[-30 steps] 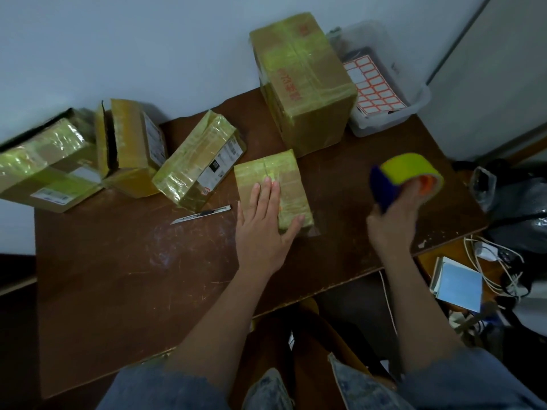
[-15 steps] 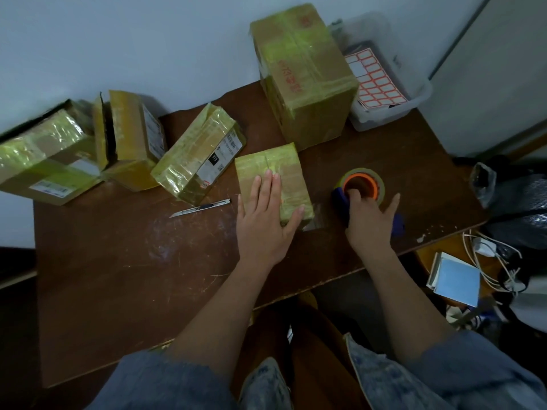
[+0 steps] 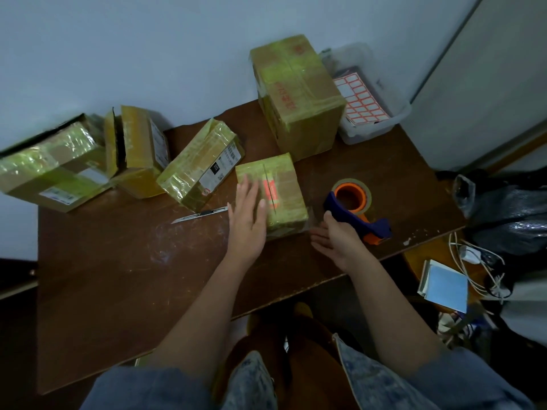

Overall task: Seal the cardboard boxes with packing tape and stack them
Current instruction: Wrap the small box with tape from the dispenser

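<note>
A small taped cardboard box (image 3: 284,190) lies on the brown table (image 3: 118,276) in front of me. My left hand (image 3: 247,217) rests flat on its left side, fingers straight. To its right lies the tape dispenser (image 3: 355,207), blue with an orange core, flat on the table. My right hand (image 3: 336,241) hovers open beside the box's near right corner, apart from the dispenser. A large taped box (image 3: 299,96) stands at the back. Three more taped boxes (image 3: 204,170), (image 3: 136,149), (image 3: 50,170) lie at the left.
A utility knife (image 3: 201,215) lies left of the small box. A clear plastic bin (image 3: 381,125) with red-bordered label sheets sits at the back right corner. Bags, cables and a notebook (image 3: 445,287) crowd the floor to the right of the table edge.
My right hand set the tape dispenser down on the table and let go, then drew back toward the box's near corner. My left hand slid to the box's left side.
</note>
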{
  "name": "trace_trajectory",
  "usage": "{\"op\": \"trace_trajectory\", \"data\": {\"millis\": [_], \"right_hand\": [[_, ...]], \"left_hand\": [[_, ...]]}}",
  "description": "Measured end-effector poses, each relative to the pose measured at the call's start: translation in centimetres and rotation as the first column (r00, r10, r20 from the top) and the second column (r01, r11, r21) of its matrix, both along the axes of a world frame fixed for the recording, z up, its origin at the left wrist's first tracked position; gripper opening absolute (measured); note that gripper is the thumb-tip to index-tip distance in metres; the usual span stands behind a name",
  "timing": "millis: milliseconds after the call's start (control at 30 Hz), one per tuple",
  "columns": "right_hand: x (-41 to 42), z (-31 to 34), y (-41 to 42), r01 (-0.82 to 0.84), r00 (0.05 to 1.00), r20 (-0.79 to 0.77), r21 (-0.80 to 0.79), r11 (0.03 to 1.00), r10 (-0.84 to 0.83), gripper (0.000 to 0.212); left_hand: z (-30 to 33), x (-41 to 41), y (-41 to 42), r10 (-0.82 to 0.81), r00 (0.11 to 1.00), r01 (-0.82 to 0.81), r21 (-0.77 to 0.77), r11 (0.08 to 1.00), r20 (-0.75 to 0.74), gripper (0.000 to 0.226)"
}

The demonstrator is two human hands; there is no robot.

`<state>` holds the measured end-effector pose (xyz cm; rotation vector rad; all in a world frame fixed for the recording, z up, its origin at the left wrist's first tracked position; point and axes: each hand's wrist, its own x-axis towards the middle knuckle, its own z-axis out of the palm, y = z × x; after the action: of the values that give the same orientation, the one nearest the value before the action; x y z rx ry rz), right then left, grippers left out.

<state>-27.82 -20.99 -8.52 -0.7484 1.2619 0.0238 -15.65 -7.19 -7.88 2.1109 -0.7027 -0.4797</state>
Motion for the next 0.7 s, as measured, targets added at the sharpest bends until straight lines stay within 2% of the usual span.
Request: {"op": "trace_trajectory", "data": {"millis": [67, 133, 333, 500, 700], "right_hand": [[0.1, 0.3, 0.1, 0.06, 0.997, 0.043, 0.107, 0.992, -0.065, 0.044], [0.2, 0.3, 0.2, 0.09, 0.993, 0.07, 0.132, 0.987, -0.099, 0.039], [0.2, 0.4, -0.4, 0.153, 0.983, 0.106, -0.021, 0.988, -0.15, 0.01], [0.2, -0.7, -0.1, 0.033, 0.997, 0.07, -0.25, 0.968, -0.016, 0.011], [1.1, -1.7, 0.7, -0.111, 0.994, -0.02, -0.313, 0.943, 0.11, 0.015]], "left_hand": [[-0.1, -0.2, 0.8, 0.045, 0.999, -0.045, -0.012, 0.999, -0.02, 0.049], [-0.2, -0.6, 1.5, 0.081, 0.993, -0.083, -0.015, 0.996, -0.081, 0.048], [-0.8, -0.6, 2.5, 0.057, 0.992, -0.06, -0.029, 0.998, -0.116, 0.046], [-1.5, -0.1, 2.8, 0.066, 0.985, -0.077, -0.064, 0.995, -0.162, 0.047], [-1.3, 0.3, 3.0, 0.05, 0.983, -0.061, -0.059, 0.996, -0.177, 0.048]]}}
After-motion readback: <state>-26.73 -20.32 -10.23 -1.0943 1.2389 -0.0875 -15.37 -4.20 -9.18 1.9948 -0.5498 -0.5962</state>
